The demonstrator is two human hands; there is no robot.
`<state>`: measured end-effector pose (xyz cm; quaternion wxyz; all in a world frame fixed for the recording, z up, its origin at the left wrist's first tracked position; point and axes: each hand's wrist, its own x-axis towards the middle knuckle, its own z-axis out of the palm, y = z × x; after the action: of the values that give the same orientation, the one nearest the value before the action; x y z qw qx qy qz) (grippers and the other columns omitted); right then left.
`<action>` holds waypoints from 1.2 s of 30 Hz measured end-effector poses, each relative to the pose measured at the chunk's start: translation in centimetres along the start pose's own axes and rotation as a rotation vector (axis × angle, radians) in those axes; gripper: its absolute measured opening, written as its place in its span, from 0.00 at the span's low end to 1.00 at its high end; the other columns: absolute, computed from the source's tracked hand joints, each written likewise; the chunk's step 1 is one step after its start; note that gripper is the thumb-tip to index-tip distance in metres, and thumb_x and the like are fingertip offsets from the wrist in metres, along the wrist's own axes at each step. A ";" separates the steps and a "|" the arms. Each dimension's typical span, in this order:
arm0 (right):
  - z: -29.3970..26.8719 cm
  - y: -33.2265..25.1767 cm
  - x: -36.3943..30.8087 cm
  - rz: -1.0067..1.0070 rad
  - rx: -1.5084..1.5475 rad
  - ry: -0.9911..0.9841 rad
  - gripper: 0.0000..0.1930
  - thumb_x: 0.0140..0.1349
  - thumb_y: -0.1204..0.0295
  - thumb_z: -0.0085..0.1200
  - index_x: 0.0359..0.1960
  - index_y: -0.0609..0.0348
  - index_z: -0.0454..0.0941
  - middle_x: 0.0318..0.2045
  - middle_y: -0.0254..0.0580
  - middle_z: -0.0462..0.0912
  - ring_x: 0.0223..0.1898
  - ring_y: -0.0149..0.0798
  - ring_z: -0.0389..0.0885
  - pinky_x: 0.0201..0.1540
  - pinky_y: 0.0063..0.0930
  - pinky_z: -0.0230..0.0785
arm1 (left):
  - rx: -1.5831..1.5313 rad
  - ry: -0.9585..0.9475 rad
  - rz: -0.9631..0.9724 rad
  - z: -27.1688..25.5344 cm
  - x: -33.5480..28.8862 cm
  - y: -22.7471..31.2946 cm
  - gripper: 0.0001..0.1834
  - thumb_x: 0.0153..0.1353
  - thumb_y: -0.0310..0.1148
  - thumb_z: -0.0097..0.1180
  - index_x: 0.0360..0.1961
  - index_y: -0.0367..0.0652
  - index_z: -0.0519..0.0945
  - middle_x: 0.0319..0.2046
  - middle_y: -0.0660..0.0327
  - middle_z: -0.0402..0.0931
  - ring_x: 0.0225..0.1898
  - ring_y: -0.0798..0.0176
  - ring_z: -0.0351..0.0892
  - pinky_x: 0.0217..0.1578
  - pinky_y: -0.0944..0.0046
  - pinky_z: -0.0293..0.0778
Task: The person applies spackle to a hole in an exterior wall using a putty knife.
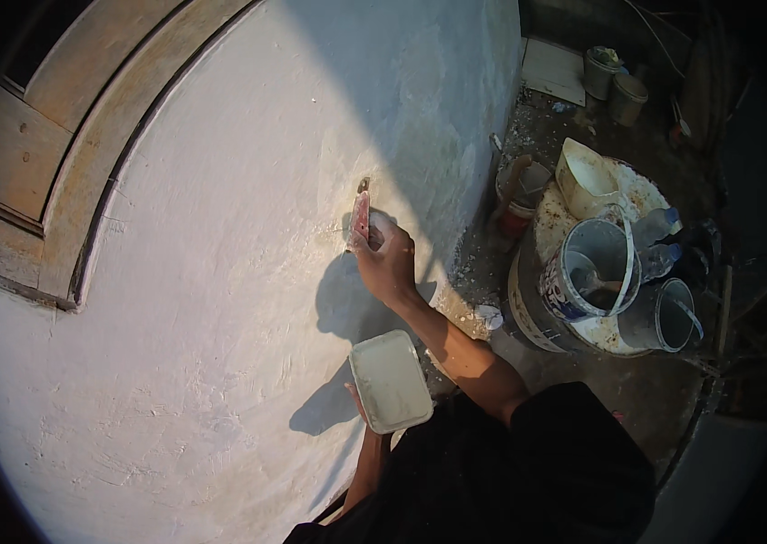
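My right hand (385, 261) is closed round a small putty knife (361, 216) with a worn red handle, held up against the white plastered wall (211, 218). Its blade is mostly hidden, and a small dark patch shows on the wall just above the handle. Lower down, my left hand (356, 399) supports a rectangular plastic tub (391, 381) from below and the side. Pale, smooth paste lies in the tub. Only some fingers of that hand show past the tub's left edge. Shadows of my arm and the tub fall on the wall.
A wooden frame (84, 172) edges the wall at upper left. To the right, a paint-splashed drum (529, 313) bears a handled bucket (574, 272), a grey pail (674, 317), a cut cream container (587, 177) and plastic bottles (657, 227). Further buckets (626, 98) stand at the back.
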<state>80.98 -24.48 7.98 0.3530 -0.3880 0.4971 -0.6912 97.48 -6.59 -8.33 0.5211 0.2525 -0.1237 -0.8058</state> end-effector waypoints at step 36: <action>-3.9 3.2 0.0 0.297 0.443 -0.051 0.16 0.60 0.86 0.45 0.50 0.71 0.70 0.43 0.44 0.79 0.42 0.33 0.79 0.46 0.25 0.73 | -0.075 -0.164 -0.084 0.1 -2.2 0.9 0.52 0.50 0.74 0.40 0.68 0.50 0.51 0.64 0.43 0.51 0.58 0.38 0.63 0.51 0.39 0.68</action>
<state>77.85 -23.66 4.10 0.5392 -0.2413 0.3761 -0.7139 98.88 -5.02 -7.26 0.4839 0.1711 -0.1249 -0.8491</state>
